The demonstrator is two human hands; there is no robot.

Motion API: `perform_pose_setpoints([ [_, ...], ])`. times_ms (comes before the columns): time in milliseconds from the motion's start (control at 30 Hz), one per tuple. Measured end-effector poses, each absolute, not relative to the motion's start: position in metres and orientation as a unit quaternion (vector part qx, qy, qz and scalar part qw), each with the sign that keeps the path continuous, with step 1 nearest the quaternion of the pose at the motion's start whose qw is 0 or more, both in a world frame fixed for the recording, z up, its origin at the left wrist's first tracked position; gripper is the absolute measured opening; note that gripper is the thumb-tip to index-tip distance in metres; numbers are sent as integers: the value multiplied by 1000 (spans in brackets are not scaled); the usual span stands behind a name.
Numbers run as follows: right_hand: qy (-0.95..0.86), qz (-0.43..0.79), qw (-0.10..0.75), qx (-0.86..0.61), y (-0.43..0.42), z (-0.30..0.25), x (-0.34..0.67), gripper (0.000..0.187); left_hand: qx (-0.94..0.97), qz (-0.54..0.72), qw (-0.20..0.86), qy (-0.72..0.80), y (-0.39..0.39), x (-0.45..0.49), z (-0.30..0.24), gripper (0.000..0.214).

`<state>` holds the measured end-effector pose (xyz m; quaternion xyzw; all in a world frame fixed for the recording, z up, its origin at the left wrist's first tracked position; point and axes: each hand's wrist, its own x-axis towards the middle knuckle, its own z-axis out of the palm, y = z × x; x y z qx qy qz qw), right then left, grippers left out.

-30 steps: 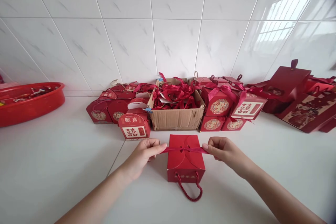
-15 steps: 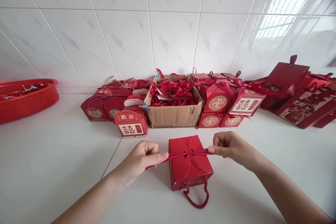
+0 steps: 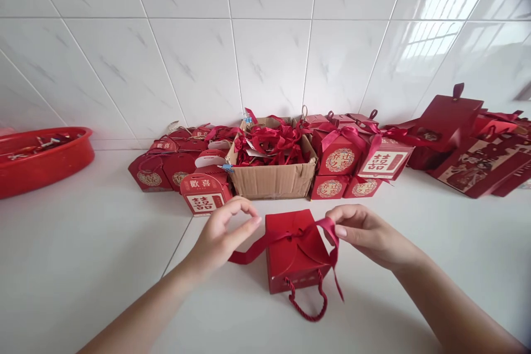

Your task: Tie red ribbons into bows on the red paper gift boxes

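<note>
A small red gift box (image 3: 295, 257) with a twisted rope handle (image 3: 307, 304) sits on the white counter in front of me. A red ribbon (image 3: 249, 251) is tied across its folded top. My left hand (image 3: 219, 238) pinches the ribbon's left tail, which droops to the counter. My right hand (image 3: 365, 232) pinches the right part of the ribbon, bent into a loop over the box's right edge, with the end hanging down.
A cardboard carton (image 3: 271, 180) full of red ribbons stands against the tiled wall. Finished red boxes (image 3: 203, 196) are stacked left of it, more (image 3: 342, 160) to its right, and larger red bags (image 3: 477, 163) lie at far right. A red basin (image 3: 41, 163) sits far left.
The ribbon was pulled taut between both hands; now it is slack. My right hand has folded its side into a loop, and the left tail droops.
</note>
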<state>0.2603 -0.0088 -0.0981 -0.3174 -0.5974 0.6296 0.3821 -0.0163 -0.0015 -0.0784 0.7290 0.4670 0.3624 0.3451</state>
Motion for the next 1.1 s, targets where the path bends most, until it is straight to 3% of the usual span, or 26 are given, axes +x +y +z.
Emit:
perform_pose_setpoints([
  [133, -604, 641, 379, -284, -12, -92, 248, 26, 770, 320, 350, 427, -7, 11, -59, 23],
  [267, -657, 575, 385, -299, -15, -86, 241, 29, 765, 330, 328, 446, -8, 37, -51, 32],
  [367, -669, 531, 414, -315, -17, -85, 238, 17, 757, 349, 314, 454, -7, 48, -52, 22],
  [633, -649, 497, 420, -395, -17, -88, 225, 27, 768, 386, 285, 424, -6, 41, -51, 18],
  [833, -609, 530, 452, -380, -26, -96, 217, 30, 706, 313, 347, 533, -8, 7, -59, 28],
  [1100, -595, 555, 459, -357, -28, -100, 208, 29, 634, 208, 528, 526, -14, -6, -79, 43],
])
